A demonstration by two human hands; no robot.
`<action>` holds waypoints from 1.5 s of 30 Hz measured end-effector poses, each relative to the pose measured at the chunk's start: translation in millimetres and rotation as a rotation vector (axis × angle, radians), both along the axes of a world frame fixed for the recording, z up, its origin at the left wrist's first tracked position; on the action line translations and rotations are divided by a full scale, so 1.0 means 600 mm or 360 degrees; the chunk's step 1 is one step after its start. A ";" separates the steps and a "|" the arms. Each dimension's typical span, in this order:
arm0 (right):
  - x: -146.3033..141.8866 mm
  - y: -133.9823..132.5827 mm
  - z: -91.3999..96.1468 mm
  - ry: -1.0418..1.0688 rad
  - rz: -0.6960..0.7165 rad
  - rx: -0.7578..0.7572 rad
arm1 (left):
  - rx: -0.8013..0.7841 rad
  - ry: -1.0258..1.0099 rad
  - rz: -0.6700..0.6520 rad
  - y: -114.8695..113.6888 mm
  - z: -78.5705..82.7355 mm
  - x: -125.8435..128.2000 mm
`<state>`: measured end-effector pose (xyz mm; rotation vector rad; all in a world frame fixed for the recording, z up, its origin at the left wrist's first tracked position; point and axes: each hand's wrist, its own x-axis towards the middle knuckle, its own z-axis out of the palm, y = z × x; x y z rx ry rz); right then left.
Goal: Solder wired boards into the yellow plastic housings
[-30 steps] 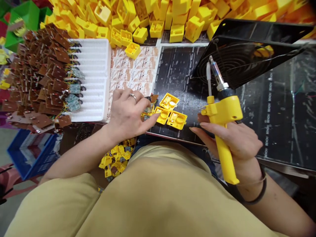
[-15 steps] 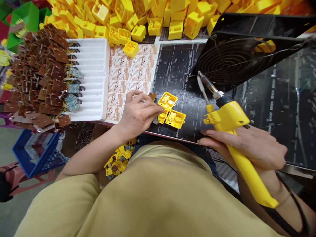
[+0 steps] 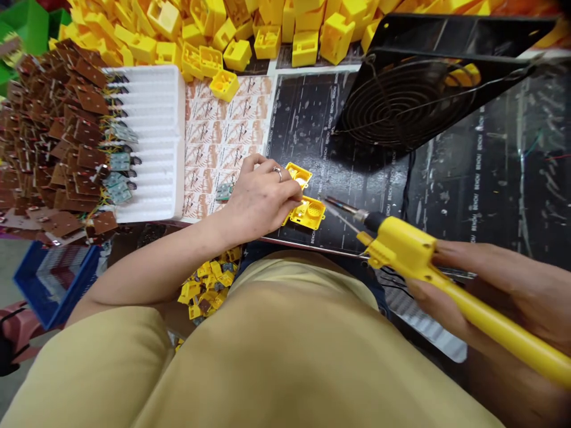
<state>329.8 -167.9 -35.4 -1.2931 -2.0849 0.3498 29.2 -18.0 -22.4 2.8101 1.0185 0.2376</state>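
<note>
A yellow soldering iron [image 3: 404,245] with a solder feed tube is gripped in my right hand [image 3: 499,285]. Its tip points left, close to the right side of a small open yellow casing [image 3: 313,213] with a round speaker grille. A second yellow casing [image 3: 300,174] lies just behind, partly under my left hand [image 3: 266,195]. The fingers of that hand are pinched together over the casings; whatever they hold is hidden. A green circuit board [image 3: 224,191] shows at the left of this hand, on the printed sheet.
A black fan [image 3: 401,107] stands at the back right. Many yellow casings [image 3: 156,50] are heaped along the back. At left, brown circuit boards [image 3: 57,148] lie piled against a white foam tray [image 3: 156,142]. Below the table edge are a blue crate [image 3: 53,285] and more yellow parts.
My right hand has lowered the soldering iron, bringing its tip from beside the fan down to the casings. My left hand has shifted over them, and a green board now shows beside it.
</note>
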 end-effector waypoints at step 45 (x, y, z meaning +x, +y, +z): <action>-0.036 0.004 0.010 0.0091 0.0039 0.0161 | 0.0100 0.0014 -0.0220 0.003 -0.009 -0.011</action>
